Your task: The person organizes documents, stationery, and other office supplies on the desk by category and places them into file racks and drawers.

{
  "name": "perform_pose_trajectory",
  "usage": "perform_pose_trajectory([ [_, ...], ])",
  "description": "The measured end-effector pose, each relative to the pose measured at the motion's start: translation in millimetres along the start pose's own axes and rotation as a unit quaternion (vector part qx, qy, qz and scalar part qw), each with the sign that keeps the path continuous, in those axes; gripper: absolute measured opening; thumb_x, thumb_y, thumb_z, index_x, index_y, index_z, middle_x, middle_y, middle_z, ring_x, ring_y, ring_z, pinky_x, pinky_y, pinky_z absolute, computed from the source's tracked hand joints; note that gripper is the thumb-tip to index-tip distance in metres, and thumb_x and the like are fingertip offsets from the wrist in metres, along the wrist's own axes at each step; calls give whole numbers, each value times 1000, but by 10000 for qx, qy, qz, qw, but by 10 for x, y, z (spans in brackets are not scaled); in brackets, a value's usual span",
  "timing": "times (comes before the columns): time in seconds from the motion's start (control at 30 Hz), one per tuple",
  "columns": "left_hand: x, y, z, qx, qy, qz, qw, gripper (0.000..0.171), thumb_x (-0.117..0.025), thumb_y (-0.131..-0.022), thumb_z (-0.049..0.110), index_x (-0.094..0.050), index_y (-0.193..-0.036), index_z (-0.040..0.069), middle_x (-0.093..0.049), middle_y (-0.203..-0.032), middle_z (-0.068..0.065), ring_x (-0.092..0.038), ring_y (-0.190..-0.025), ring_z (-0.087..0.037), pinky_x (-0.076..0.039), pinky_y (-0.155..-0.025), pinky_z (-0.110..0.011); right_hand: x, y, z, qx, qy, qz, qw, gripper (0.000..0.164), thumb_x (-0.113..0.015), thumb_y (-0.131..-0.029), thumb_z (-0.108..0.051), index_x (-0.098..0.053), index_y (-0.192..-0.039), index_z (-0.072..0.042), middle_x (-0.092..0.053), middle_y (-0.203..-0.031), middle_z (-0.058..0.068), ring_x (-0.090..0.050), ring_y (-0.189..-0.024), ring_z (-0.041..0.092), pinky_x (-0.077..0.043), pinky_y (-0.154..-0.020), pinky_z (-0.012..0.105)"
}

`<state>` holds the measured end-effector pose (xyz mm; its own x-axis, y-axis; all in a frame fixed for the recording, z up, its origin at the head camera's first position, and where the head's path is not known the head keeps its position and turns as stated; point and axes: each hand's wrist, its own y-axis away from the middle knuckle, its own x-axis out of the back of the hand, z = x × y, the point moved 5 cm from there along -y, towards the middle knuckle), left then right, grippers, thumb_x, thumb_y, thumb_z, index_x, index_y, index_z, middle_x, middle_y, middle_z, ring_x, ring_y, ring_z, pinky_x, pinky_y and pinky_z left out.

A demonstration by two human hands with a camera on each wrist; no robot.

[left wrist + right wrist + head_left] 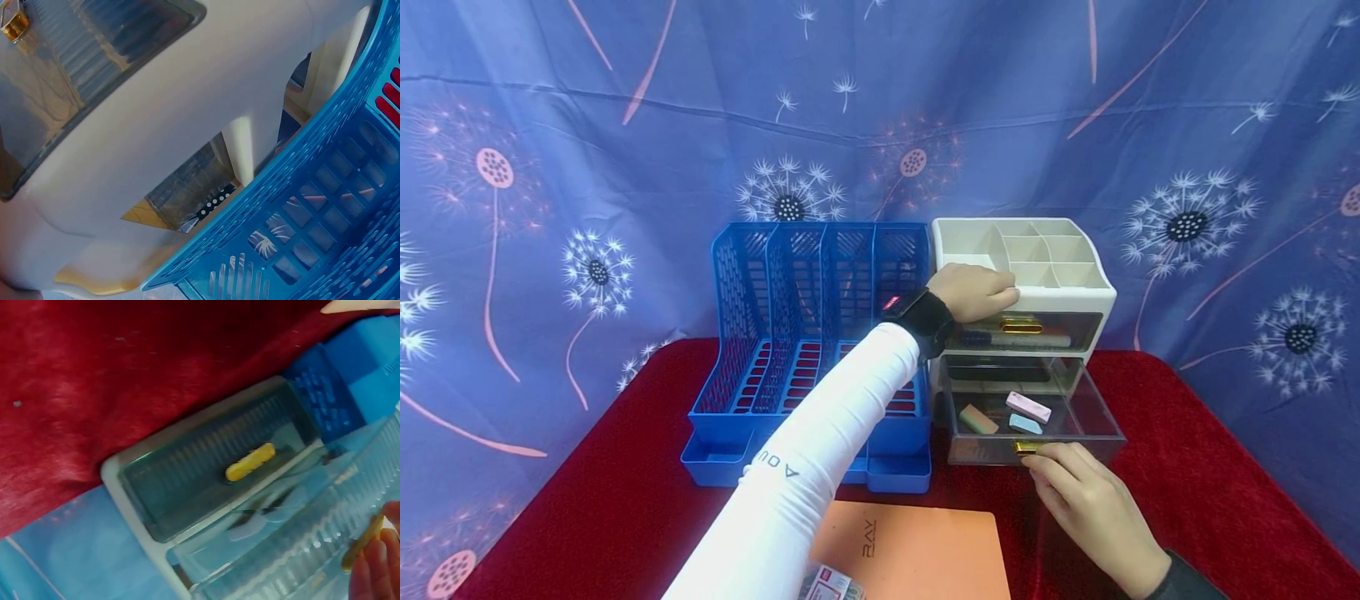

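Note:
A white desktop drawer organizer [1052,293] stands at the right, with small compartments on top. My left hand [972,292] grips its upper front rim. Below, my right hand [1090,504] pinches the gold handle [1027,447] of the clear lower drawer [1078,429], which is pulled out. Inside lie a green-and-orange eraser [978,419], a pink eraser [1028,407] and a light blue eraser [1025,424]. The closed upper drawer [1086,330] contains long items seen dimly. In the right wrist view, fingers [376,565] touch the lower handle.
Directly left of the organizer is a blue file rack [745,429] with upright slots. An orange folder-like item [940,550] lies in front, with a small package [829,585] partly hidden by the left sleeve. Red cloth [625,492] covers the table; a patterned curtain [1000,108] hangs behind.

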<state>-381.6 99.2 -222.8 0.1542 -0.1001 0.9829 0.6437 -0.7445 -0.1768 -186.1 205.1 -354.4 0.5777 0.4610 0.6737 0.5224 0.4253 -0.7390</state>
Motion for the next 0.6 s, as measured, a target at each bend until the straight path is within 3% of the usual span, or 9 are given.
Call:
perform_pose_trajectory([
  [0.27, 22, 9, 8, 34, -57, -14, 10000, 29, -30, -98, 36, -54, -95, 21, -55, -83, 8, -51, -78, -9, -37, -67, -27, 11, 28, 49, 59, 129, 319, 9994, 51, -30, -99, -37, -68, -96, -4, -62, -93, 7, -56, -83, 18, -30, -94, 7],
  [0.47, 27, 15, 13, 42, -29, 4, 10000, 28, -31, -98, 36, -55, -95, 21, -56, -84, 8, -52, -79, -9, -38, -67, -28, -10, 12, 77, 165, 159, 538, 9983, 50, -30, -100, -36, -68, -95, -3, -61, -93, 7, -55, -83, 18, -35, -86, 11],
  [0.6, 20, 17, 13, 40, -9, 28, 10000, 28, -31, -98, 36, -55, -95, 21, -56, -84, 7, -52, -79, -9, -38, -67, -28, -24, 6, 83, 323, 196, 709, 9968, 47, -32, -101, -31, -68, -93, -2, -60, -91, 8, -54, -80, 19, -41, -77, 19],
])
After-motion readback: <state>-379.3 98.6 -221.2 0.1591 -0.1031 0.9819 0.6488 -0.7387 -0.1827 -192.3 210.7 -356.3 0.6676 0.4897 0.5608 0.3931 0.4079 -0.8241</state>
